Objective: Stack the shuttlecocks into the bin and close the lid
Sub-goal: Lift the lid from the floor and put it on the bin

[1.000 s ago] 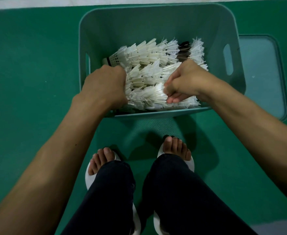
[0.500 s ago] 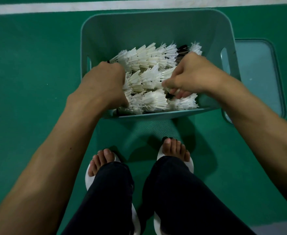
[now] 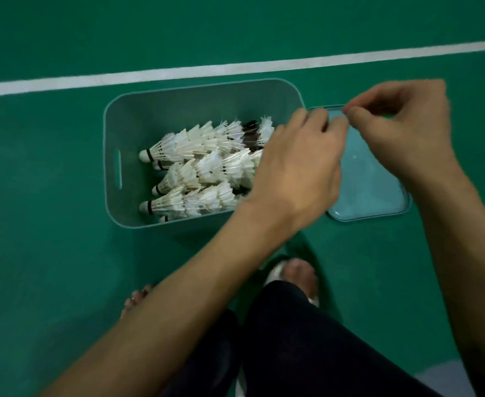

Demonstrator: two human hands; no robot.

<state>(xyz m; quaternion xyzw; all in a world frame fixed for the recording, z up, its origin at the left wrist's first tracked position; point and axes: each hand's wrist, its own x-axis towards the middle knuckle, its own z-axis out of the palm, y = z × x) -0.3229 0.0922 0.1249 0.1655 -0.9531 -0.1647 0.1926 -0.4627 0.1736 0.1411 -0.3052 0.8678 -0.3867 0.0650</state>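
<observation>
The bin (image 3: 178, 116) stands open on the green floor (image 3: 49, 253), just near of a white line (image 3: 235, 67). Inside it the shuttlecocks (image 3: 204, 167) lie on their sides in nested rows, cork ends to the left, feathers to the right. They fill the near and middle part of the bin, and the far part shows bare bottom.

The lid (image 3: 373, 181) lies flat on the floor just to the right of the bin, its left edge hidden under the left hand (image 3: 301, 167). That hand reaches across the bin's right end, its fingers bent down at the lid's far left corner. Blur hides whether they grasp the rim.

The right hand (image 3: 402, 124) hovers over the lid's far edge with fingers curled, thumb and forefinger tips meeting at the rim. I cannot tell whether they pinch it.

Nearer, dark trousers (image 3: 293, 339) and a foot in a white sandal (image 3: 295, 276) show on the floor.
</observation>
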